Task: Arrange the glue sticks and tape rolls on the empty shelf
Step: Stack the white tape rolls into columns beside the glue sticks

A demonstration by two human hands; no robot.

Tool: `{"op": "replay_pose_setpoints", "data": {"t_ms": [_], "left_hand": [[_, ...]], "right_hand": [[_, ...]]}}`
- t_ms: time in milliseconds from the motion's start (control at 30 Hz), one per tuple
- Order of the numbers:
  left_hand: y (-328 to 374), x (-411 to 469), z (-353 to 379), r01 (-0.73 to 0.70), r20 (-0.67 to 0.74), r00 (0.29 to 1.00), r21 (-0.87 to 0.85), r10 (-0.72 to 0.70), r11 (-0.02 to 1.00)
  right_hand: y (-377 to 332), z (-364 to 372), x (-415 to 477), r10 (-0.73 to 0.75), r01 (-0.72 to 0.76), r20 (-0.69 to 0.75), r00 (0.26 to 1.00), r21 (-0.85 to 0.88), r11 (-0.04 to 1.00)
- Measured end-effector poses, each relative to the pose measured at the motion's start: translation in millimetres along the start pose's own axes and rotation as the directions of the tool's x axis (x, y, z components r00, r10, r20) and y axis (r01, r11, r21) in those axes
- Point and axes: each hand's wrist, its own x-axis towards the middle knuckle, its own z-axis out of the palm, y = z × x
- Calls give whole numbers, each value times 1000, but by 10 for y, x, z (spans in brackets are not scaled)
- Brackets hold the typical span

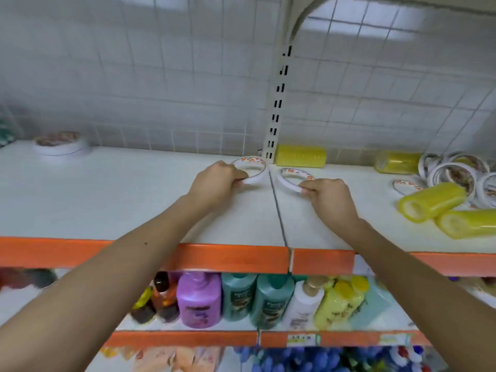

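Observation:
My left hand (218,183) grips the near rim of a white tape roll (255,167) with an orange-printed core, just left of the seam in the white shelf (134,200). My right hand (328,196) pinches a second, similar tape roll (288,177) just right of that seam. Both rolls sit low over the shelf surface. A small stack of tape rolls (60,146) rests at the far left back. A pile of loose tape rolls (456,173) lies at the right. Yellow wrapped glue-stick packs lie at the back (300,156), (397,162) and at the right front (432,201), (469,224).
A slotted upright post (277,103) rises from the back of the shelf at the seam, before a white wire grid wall. The shelf's orange front edge (233,257) runs under my forearms. Below it stand bottles, among them a purple one (198,302) and teal ones (271,299).

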Motion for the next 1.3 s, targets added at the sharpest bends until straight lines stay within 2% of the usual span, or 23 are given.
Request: {"op": "replay_pose_setpoints", "data": {"t_ms": [233,467,733,1000,1100,1200,1300], "left_hand": [[-1141,-1126,-718,109,-43,993,74,-106,991],[-1822,-1713,-1065,166,-64,985,86,-161,982],[-2516,-1700,-1225,226,-135,968,115,-210,967],[-3108,-1434,-1352,276,-178,951,119,-253,954],[-3320,-1359,-1361,290,-197,945,131,-262,948],[-3560,-1245,-1331,269,-199,950,133,-240,954],[-3741,-1127,-1292,172,-197,970,150,-141,974]], "right_hand": [[-1492,386,-117,-130,133,-31,991,151,979],[-2391,648,-127,-200,197,-4,980,175,965],[-3000,1005,406,-278,270,21,960,180,946],[-3338,1238,965,-248,236,38,968,200,951],[-3501,1312,1083,-262,246,32,965,257,935],[-3655,1392,1201,-271,261,-3,963,271,926],[-3753,1445,1303,-247,246,-29,969,258,934]]}}
